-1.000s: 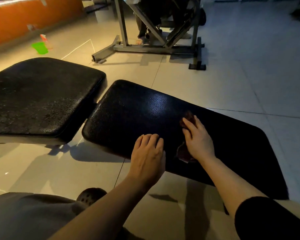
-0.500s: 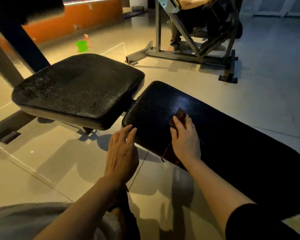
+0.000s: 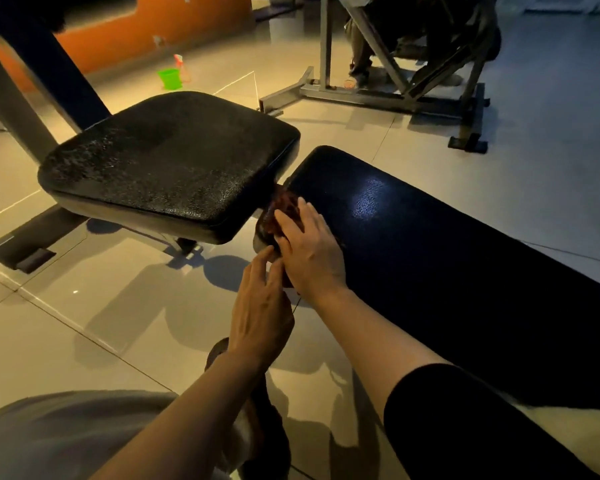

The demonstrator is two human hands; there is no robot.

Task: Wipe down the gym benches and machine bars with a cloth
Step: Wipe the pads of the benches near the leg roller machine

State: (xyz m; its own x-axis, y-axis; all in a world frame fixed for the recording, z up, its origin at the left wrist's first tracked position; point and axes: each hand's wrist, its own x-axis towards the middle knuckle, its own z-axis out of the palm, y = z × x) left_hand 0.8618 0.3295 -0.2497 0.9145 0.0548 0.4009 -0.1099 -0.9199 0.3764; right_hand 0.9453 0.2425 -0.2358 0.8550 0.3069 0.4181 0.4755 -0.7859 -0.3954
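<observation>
Where the long bench pad (image 3: 430,258) ends beside the seat pad (image 3: 174,161), a dark red cloth (image 3: 284,209) is pressed over the pad's corner by the right hand (image 3: 309,251), fingers extended flat, presumably so the rounded edge is wiped. The cloth lies under and just beyond the fingertips (image 3: 302,202). The left hand (image 3: 260,306) is raised beside it, fingers loosely extended and apart, touching the cloth's lower edge, probably to gather it.

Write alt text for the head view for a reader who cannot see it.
A person's right hand presses a dark reddish cloth against the near end of a long black bench pad, beside a square seat pad. The left hand reaches in just below it, fingers at the cloth's lower edge. A green cup stands on the tiled floor beyond.
</observation>
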